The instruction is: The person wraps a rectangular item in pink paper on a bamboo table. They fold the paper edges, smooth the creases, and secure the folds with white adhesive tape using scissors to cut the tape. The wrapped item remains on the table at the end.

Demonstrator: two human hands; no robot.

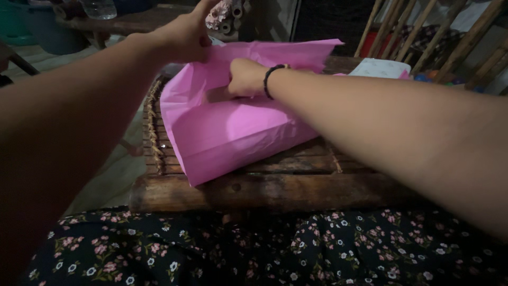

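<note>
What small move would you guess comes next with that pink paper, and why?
Probably folding the raised far edge down toward the person. The left hand pinches the upper edge of the pink paper and lifts it, while the right hand presses the sheet down on the wooden slatted table, like holding a crease line.

right hand [244, 77] fingers: buried in pink bag [233, 127] | contents: unseen

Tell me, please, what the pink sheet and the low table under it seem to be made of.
The pink sheet looks like thin matte paper, perhaps tissue or kraft: it holds sharp creases and a folded edge where the left hand and right hand grip it. The low table seems to be dark bamboo or wood, slightly glossy: slats bound with cord, thick round front beam.
</note>
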